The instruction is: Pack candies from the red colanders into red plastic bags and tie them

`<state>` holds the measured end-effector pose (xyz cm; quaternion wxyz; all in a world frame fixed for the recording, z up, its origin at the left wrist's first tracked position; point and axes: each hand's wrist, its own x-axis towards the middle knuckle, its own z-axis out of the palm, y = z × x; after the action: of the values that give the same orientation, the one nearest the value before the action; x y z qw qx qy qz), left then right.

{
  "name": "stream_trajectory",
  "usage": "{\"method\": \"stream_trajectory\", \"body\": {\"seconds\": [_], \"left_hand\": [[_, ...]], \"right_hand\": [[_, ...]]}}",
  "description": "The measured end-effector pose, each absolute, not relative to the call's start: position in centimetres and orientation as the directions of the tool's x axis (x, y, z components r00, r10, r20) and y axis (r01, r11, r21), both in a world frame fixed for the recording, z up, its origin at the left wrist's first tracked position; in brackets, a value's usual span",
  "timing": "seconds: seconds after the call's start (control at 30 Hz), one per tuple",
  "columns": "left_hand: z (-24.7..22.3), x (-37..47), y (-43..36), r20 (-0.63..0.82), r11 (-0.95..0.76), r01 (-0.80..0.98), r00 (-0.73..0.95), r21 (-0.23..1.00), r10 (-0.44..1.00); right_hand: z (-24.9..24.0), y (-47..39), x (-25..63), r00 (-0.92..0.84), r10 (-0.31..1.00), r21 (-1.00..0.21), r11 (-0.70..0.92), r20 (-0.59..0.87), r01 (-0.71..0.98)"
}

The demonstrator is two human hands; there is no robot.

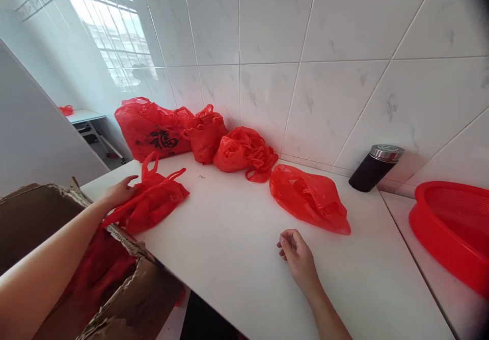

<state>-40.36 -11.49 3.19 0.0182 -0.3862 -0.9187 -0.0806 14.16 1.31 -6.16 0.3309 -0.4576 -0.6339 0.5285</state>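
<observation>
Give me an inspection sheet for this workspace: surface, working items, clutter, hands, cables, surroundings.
Surface: white tabletop, small dark mark on it, too small to identify.
Working items: handled red bag at the left; crumpled red bag at the right; open cardboard box with torn edges, red material inside.
Clutter: lettered red bag and smaller red bundles along the wall; dark flask with silver lid; red basin.
Hands: left hand at the handled red bag, grip unclear; right hand loosely curled, nothing seen in its fingers.
Cables: nothing seen.
Surroundings: tiled wall reflecting a window.
</observation>
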Motion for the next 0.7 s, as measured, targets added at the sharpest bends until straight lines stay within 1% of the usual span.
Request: {"method": "stream_trajectory", "body": {"seconds": [0.07,0.17,0.23,0.3,0.37,0.47,0.6,0.7], "left_hand": [[3.8,-40.3,-12.0,0.079,0.651,0.758,-0.652,0.041,0.754],[4.8,-40.1,-13.0,0.061,0.541,0.837,-0.538,-0.081,0.841],[5.0,-39.8,-13.5,0.034,0.481,0.866,-0.481,-0.135,0.876],[4.9,-39.6,-13.7,0.003,0.452,0.876,-0.458,-0.168,0.889],[4.6,-39.6,-13.7,-0.002,0.453,0.873,-0.461,-0.183,0.887],[4.8,-40.3,-13.5,0.063,0.537,0.824,-0.535,-0.183,0.843],[6.1,-41.6,-13.3,0.169,0.713,0.69,-0.693,-0.128,0.701],[6.5,-41.3,-13.3,0.171,0.76,0.645,-0.743,-0.078,0.647]], "right_hand": [[-6.4,1.4,14.2,-0.361,0.931,-0.974,0.022,-0.063,0.227],[-6.4,1.4,14.2,-0.356,0.932,-0.971,0.023,-0.065,0.237],[-6.3,1.3,14.3,-0.358,0.931,-0.968,0.024,-0.069,0.248],[-6.2,1.3,14.3,-0.363,0.929,-0.964,0.027,-0.074,0.266],[-6.2,1.3,14.2,-0.368,0.926,-0.957,0.031,-0.08,0.287],[-6.3,1.3,14.1,-0.373,0.924,-0.954,0.04,-0.078,0.298],[-6.5,1.4,14.1,-0.382,0.922,-0.958,0.049,-0.065,0.281],[-6.5,1.4,14.2,-0.382,0.921,-0.959,0.042,-0.071,0.279]]}}
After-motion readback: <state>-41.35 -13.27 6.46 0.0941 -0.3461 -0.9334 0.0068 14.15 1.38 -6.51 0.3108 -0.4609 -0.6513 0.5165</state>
